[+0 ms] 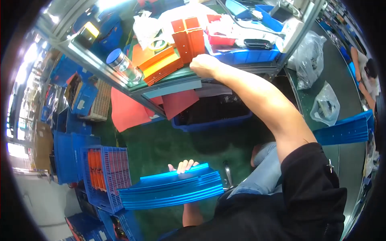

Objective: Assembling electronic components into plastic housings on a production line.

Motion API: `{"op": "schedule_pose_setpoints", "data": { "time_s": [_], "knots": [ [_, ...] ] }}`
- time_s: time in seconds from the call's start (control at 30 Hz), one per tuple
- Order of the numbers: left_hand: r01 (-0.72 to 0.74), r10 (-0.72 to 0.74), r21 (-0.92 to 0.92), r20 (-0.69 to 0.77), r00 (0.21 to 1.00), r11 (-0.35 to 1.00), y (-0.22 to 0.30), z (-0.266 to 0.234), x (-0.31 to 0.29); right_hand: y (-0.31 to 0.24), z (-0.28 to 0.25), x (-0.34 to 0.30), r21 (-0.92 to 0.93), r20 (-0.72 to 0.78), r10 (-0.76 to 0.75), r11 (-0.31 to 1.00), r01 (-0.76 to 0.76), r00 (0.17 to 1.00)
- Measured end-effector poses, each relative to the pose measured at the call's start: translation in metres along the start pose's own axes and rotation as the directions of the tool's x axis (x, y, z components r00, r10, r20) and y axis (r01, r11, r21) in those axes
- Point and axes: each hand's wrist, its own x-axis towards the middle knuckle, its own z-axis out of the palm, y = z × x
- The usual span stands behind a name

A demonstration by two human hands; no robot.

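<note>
My left hand (185, 166) is wrapped round a long blue ribbed metal profile (173, 186), with its fingers hooked over the far edge. The profile lies crosswise in front of me, above the floor, and hides most of that palm. My right hand (204, 65) reaches far forward to the front edge of the workbench. Its fingers are curled closed beside an upright orange metal housing (189, 42); what they hold, if anything, is hidden. Left of it lies another orange metal housing (159, 64), with a roll of tape (158, 45) on top.
A clear jar with a blue lid (124, 66) stands at the bench's left corner. Blue trays (241, 57) hold small parts. Under the bench is a blue bin (213, 123). A blue crate (116, 160) with orange parts stands left. More blue profiles (345, 129) lie right, near plastic bags (325, 104).
</note>
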Motion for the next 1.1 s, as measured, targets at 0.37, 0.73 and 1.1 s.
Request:
{"op": "schedule_pose_setpoints", "data": {
  "time_s": [0.37,0.73,1.1],
  "knots": [
    [0.3,-0.288,-0.063,0.148,0.946,0.952,-0.037,0.005,0.03,-0.13,-0.09,-0.237,0.923,0.005,0.942,0.125,-0.364,0.336],
    [0.725,-0.723,-0.096,0.062,0.689,0.682,-0.181,0.039,0.023,-0.269,-0.216,-0.405,0.917,0.025,0.994,-0.065,-0.395,-0.106],
    [0.831,-0.728,-0.176,0.411,0.549,0.527,-0.252,-0.005,0.003,-0.311,-0.251,-0.411,0.7,-0.088,0.964,0.239,-0.674,0.25]
  ]
}}
